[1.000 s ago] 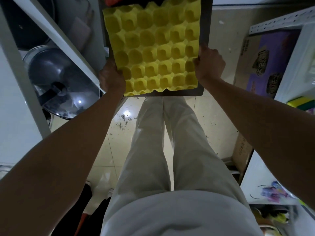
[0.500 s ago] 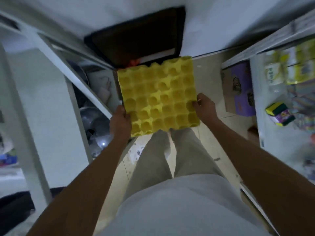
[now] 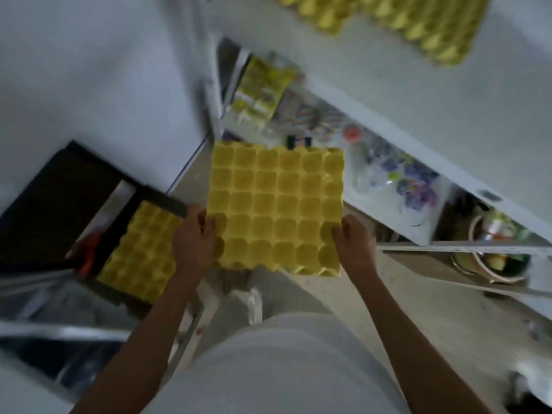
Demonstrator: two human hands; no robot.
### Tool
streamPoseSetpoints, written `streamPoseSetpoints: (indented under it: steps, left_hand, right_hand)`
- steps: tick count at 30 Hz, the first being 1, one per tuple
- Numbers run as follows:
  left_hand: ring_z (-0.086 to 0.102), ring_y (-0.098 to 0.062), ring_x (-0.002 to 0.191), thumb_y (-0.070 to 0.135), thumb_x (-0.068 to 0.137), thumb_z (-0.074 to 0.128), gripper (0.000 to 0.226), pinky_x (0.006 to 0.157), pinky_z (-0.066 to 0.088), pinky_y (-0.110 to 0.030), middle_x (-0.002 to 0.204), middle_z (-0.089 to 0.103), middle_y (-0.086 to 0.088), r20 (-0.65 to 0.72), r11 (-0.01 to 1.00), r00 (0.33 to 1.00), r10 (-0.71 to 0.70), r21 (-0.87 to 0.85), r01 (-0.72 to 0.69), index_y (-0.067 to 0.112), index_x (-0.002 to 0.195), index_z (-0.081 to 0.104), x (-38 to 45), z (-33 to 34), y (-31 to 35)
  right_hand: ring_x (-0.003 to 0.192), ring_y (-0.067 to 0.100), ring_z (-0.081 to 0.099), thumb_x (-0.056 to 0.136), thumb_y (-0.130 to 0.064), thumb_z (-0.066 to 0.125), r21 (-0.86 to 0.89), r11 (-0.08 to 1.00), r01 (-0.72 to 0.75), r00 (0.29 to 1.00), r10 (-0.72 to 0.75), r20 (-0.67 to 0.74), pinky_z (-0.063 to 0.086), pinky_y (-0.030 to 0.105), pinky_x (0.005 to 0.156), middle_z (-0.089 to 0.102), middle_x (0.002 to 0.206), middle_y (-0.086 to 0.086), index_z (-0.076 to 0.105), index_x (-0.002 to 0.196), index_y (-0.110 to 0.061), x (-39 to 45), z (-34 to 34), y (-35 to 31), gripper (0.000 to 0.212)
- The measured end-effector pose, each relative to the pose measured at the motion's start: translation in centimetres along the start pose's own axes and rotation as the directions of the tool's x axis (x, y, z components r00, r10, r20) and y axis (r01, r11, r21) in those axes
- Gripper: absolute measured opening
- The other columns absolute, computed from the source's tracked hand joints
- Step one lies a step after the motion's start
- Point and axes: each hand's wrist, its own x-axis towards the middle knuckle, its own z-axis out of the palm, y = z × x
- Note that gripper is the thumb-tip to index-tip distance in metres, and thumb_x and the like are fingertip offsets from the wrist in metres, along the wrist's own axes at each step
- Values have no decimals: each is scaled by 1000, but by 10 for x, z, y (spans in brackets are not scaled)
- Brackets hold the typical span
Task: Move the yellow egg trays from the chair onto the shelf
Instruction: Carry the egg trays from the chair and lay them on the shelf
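I hold a yellow egg tray (image 3: 274, 204) flat in the air in front of me. My left hand (image 3: 194, 243) grips its near left edge and my right hand (image 3: 354, 243) grips its near right corner. To the left, more yellow egg trays (image 3: 140, 258) lie on the dark chair (image 3: 56, 204). Other yellow egg trays (image 3: 418, 22) lie on the top of the white shelf (image 3: 403, 85) at the upper right, blurred.
The lower shelf board (image 3: 388, 204) on the right holds several packets and small colourful items. A bowl (image 3: 493, 264) sits lower on the right. A metal rack (image 3: 44, 330) stands at the left. White wall lies behind the chair. My legs stand on the tiled floor.
I have lifted the tray off the chair and swung it to the right toward the shelf. The view has turned right; the chair now lies at the left.
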Motion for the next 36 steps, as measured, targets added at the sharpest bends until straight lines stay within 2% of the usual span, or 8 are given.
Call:
streamPoseSetpoints:
  steps: [3, 8, 12, 15, 17, 19, 28, 36]
  left_hand:
    - [69, -34, 77, 24, 100, 62, 11, 66, 51, -40, 82, 68, -6, 85, 987, 984, 157, 14, -159, 15, 102, 58, -4, 8, 72]
    - [69, -21, 73, 30, 98, 65, 12, 64, 57, -41, 80, 69, 3, 152, 934, 924, 352, 17, -358, 20, 104, 61, -12, 31, 169]
    - [68, -10, 73, 41, 99, 65, 18, 65, 59, -39, 83, 69, 10, 198, 924, 906, 375, -2, -382, 24, 103, 61, -25, 50, 221]
    - [68, -9, 72, 39, 99, 65, 14, 61, 56, -32, 82, 69, 13, 164, 920, 908, 385, 7, -392, 27, 98, 60, -29, 63, 243]
    - [66, -10, 74, 36, 100, 65, 11, 60, 48, -25, 85, 69, 12, 126, 917, 912, 390, 36, -398, 25, 100, 62, -27, 66, 253]
    - [65, -11, 78, 33, 101, 63, 12, 64, 46, -27, 91, 71, 9, 115, 922, 921, 373, 64, -381, 21, 105, 65, -19, 64, 261]
    - [71, -22, 91, 32, 100, 62, 11, 84, 60, -46, 100, 75, 3, 122, 943, 943, 311, 81, -322, 24, 107, 65, 73, 39, 289]
    - [72, -20, 95, 32, 99, 62, 19, 83, 59, -39, 102, 76, 3, 230, 905, 886, 403, 43, -422, 23, 114, 69, 201, 55, 299]
  right_hand:
    - [66, 32, 58, 89, -13, 65, 24, 991, -128, 989, 129, -72, 34, 36, 55, 60, 67, 10, 57, 80, -6, -22, -56, 42, 13]
    - [56, 11, 55, 81, -11, 72, 136, 979, -155, 969, 177, -170, 36, 27, 49, 56, 59, -7, 59, 77, -22, -37, -119, 102, 17]
    - [58, 10, 58, 81, -25, 72, 134, 977, -168, 964, 191, -186, 43, 32, 48, 58, 60, -9, 60, 83, -30, -32, -153, 140, 13]
    - [55, 16, 54, 77, -38, 62, 131, 982, -137, 962, 164, -219, 44, 34, 50, 53, 57, -6, 45, 67, -27, -13, -168, 158, 23]
    - [54, 19, 51, 74, -46, 52, 132, 987, -95, 966, 123, -226, 37, 30, 47, 50, 56, -7, 41, 65, -24, 6, -176, 158, 26]
    - [56, 24, 54, 82, -35, 61, 128, 990, -63, 975, 89, -202, 35, 30, 48, 54, 58, -1, 47, 68, -22, 28, -181, 155, 23]
    - [68, 29, 62, 91, -31, 61, 116, 992, -50, 979, 72, -191, 44, 30, 54, 65, 73, 5, 63, 86, -16, 111, -178, 85, 15]
    - [65, 29, 56, 87, -28, 62, 143, 974, -176, 935, 211, -284, 34, 27, 52, 60, 70, 2, 55, 76, -15, 184, -156, 25, 19]
